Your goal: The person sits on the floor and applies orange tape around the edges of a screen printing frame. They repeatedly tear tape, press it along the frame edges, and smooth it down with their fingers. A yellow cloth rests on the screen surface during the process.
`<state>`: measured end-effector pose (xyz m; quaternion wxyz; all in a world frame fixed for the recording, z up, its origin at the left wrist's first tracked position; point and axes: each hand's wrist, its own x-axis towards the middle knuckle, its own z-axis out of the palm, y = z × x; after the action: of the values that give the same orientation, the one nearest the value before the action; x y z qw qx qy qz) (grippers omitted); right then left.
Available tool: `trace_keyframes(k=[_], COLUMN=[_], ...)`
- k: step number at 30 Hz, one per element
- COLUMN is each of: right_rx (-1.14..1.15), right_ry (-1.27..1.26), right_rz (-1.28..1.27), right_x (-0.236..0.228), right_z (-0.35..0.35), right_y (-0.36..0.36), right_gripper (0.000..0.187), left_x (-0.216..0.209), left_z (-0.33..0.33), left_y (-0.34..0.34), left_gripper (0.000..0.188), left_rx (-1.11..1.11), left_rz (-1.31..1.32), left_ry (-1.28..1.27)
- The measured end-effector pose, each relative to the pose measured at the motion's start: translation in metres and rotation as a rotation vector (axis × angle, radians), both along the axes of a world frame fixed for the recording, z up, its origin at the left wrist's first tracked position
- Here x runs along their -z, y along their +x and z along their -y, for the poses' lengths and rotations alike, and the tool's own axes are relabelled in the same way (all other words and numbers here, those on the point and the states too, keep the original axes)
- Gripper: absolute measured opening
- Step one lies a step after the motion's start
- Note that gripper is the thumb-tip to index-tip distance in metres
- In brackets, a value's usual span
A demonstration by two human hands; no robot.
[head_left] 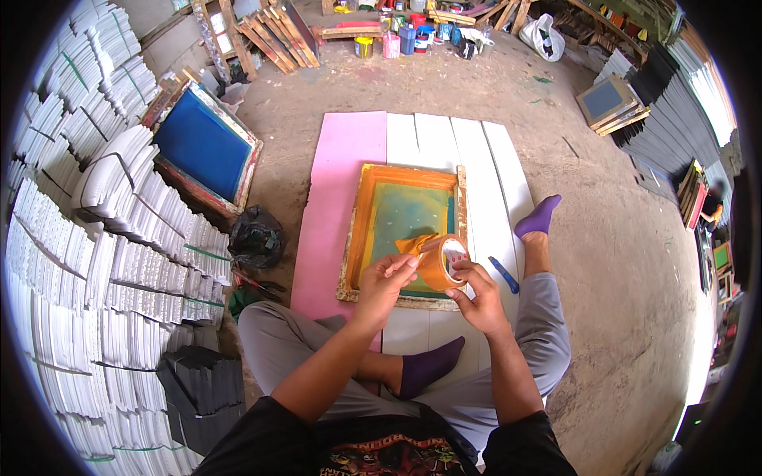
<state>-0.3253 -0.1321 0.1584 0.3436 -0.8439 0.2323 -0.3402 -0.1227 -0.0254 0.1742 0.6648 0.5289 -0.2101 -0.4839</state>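
Note:
A roll of brown packing tape [432,268] is held up over a framed printing screen [397,210]. My right hand [479,300] grips the roll by its right side, fingers at the white core. My left hand [385,287] is closed, thumb and fingertips pinched on the tape at the roll's left side. A crumpled orange-brown piece of tape sticks up behind the roll. The screen has a wooden frame edged with tape and a green-yellow mesh, and lies flat on the boards. Right of it rests a blue utility knife [504,274].
Pink board [341,166] and white boards [492,174] lie under the screen. Bundled white stacks [135,270] line the left, near a blue screen [202,144] and a black bag [256,236]. Paint containers [391,45] stand at the back. My crossed legs flank the work; another person is far right.

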Motion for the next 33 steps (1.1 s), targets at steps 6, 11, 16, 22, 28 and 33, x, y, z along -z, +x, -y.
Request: trace_keyframes(k=[6, 11, 16, 22, 28, 33], right_rx=[-0.023, -0.035, -0.061, -0.002, 0.001, -0.015], right_ry=[0.028, 0.043, 0.114, 0.212, 0.303, 0.366], right_rz=[-0.017, -0.022, -0.054, -0.091, -0.119, -0.19], right_x=[0.006, 0.011, 0.016, 0.034, 0.047, 0.04], right_z=[-0.001, -0.001, -0.002, -0.002, -0.001, -0.008], right_y=[0.0, -0.001, 0.0, -0.001, -0.005, 0.001], right_gripper=[0.033, 0.034, 0.034, 0.036, 0.037, 0.034], left_x=[0.041, 0.056, 0.072, 0.102, 0.114, 0.123], left_z=[0.012, 0.013, 0.01, 0.0, -0.007, -0.012], left_y=[0.001, 0.003, -0.006, -0.019, -0.031, -0.023], left_gripper=[0.022, 0.016, 0.013, 0.011, 0.009, 0.011], left_rx=[-0.022, -0.007, -0.042, -0.162, -0.235, -0.25], left_rz=[0.0, 0.023, -0.002, 0.014, 0.023, -0.059], left_ry=[-0.106, -0.057, -0.073, -0.176, -0.252, -0.241])
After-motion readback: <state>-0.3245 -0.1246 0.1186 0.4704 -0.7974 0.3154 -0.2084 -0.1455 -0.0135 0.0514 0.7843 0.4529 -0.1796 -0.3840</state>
